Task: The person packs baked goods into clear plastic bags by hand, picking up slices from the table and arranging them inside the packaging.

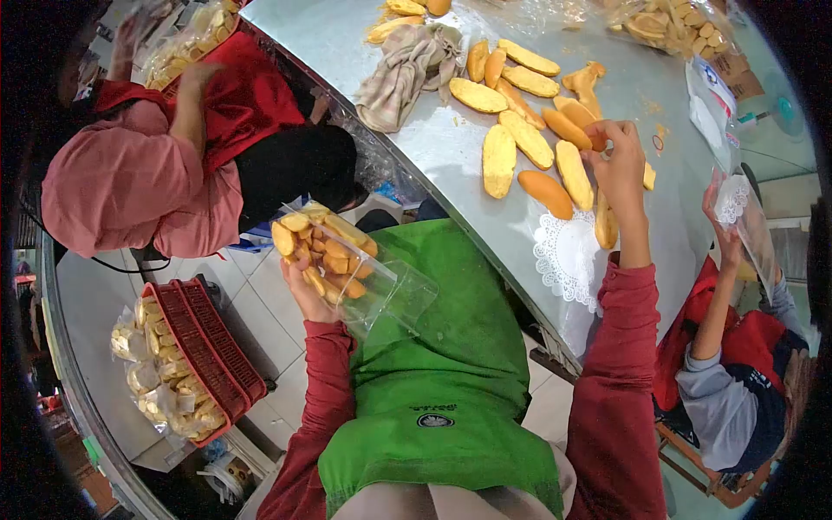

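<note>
1. Left hand (303,293) clamped round clear bag (400,290), partly over green apron (442,355).
2. Right hand (622,160): fingers curled beside bread slice (565,129) on metal table (451,160); can't tell whether pinching it.
3. Slice probably light, stiff, crumbly; take by long edges, no squeezing.
4. Bag likely slippery, floppy; support underneath.
</note>
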Motion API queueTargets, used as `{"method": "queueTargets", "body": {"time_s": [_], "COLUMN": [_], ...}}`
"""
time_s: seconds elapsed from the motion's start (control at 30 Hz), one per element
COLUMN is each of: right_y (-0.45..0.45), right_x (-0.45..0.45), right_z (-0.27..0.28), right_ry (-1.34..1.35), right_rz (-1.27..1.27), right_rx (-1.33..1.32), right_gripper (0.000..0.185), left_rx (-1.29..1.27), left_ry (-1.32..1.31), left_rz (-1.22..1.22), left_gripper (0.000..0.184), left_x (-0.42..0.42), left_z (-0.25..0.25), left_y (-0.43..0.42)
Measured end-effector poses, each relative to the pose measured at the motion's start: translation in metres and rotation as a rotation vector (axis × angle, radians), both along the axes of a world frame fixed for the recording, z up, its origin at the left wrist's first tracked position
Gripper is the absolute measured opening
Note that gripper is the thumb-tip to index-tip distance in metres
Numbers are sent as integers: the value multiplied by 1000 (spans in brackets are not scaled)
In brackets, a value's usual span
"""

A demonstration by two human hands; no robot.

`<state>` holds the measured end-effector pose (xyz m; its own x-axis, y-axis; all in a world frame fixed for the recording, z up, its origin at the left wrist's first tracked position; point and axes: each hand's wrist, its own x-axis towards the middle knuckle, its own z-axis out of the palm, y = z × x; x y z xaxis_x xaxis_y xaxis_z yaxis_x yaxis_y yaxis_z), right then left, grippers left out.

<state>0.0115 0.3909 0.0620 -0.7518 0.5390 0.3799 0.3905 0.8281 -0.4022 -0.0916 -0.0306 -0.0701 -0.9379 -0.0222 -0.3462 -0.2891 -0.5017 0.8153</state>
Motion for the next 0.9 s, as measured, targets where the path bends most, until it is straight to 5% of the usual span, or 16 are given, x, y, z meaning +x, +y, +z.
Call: {"method": "queueTargets", "body": {"time_s": [0.23, 0.37, 0.43, 0.63, 0.73, 0.77, 0.83, 0.9], "right_y": [12, 60, 48, 96, 90, 51, -28, -83], "right_x": [19, 6, -17, -29, -11, -4, 15, 41], "right_z": [13, 0, 8, -29, -16, 7, 45, 73], "right_ry": [-119, -26, 110, -12, 125, 284, 275, -107], "right_rz": [179, 77, -97, -87, -112, -17, 105, 300], "right_rx": [-167, -233, -229, -43, -165, -559, -694, -1021], "right_gripper": [14, 11, 16, 39, 38, 39, 41, 41], "left_rx": [91, 85, 92, 170, 114, 90, 90, 89], "left_ry": [-20, -45, -38, 30, 13, 4, 74, 100], "left_rz": [-54, -48, -51, -58, 35, 86, 79, 74], "left_gripper": [46, 46, 45, 43, 43, 43, 43, 44], "left_x": [-3, -2, -3, -6, -8, -7, -12, -12], "left_z": [4, 3, 3, 13, 7, 12, 6, 6], "left_y": [2, 3, 4, 13, 9, 13, 12, 15]}}
